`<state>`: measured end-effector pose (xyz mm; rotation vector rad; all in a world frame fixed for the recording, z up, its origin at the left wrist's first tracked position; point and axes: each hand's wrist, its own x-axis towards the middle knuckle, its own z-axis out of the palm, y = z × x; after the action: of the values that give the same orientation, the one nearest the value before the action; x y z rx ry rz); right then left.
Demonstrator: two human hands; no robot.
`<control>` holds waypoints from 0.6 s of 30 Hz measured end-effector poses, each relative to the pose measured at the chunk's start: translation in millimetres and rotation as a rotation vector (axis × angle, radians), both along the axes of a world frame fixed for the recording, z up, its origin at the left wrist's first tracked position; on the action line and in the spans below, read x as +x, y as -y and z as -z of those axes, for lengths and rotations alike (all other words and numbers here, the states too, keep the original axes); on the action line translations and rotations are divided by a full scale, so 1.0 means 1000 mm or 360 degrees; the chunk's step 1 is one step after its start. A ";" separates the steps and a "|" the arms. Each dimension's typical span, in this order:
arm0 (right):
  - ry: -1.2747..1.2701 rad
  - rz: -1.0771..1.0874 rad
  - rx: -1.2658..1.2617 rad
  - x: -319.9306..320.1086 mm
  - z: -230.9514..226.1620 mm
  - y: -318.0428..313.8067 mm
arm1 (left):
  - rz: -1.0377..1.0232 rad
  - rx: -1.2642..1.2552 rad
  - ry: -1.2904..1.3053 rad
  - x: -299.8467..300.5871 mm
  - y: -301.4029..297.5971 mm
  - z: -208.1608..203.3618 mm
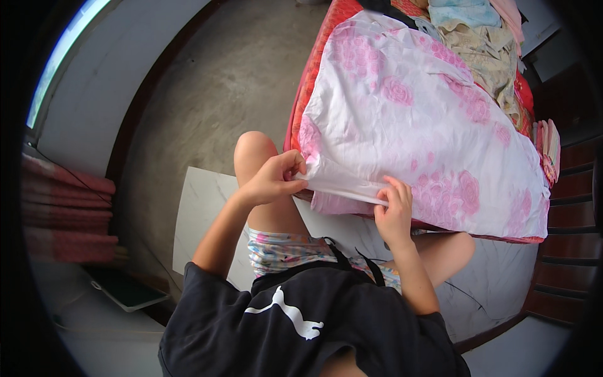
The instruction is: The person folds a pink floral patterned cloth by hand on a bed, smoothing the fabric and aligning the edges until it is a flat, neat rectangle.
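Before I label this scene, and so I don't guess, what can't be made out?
All in the head view:
- Most of the red bedding: under the white floral cloth.
- Cloth inside the left hand's grip: covered by that hand.
- The pale object on the floor: cut off by the top edge.
- Right end of the dark slatted wood: lost in the black lens rim.

You wear a black short-sleeved T-shirt (370, 314) with a white leaping-animal print (292, 313), and pale, multicoloured patterned shorts (279, 251).
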<state>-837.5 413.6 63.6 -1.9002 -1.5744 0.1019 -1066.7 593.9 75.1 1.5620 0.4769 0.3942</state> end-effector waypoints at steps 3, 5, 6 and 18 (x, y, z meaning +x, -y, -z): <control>0.0319 -0.0144 0.0178 -0.028 0.005 0.006 | -0.0182 0.0041 -0.0105 -0.005 0.014 0.020; 0.0418 -0.0292 0.0208 -0.049 0.021 0.003 | -0.0258 -0.0090 -0.0155 -0.004 0.016 0.022; 0.0530 -0.0446 0.0242 -0.056 0.030 0.001 | -0.0298 -0.0070 -0.0145 -0.001 0.015 0.020; 0.0379 -0.0459 0.0816 -0.106 -0.007 -0.082 | -0.0478 0.0122 0.0250 0.046 -0.002 -0.079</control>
<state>-943.5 496.1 70.8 -1.3185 -1.8125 -0.3834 -1020.7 595.8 154.2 1.5218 0.5812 0.7675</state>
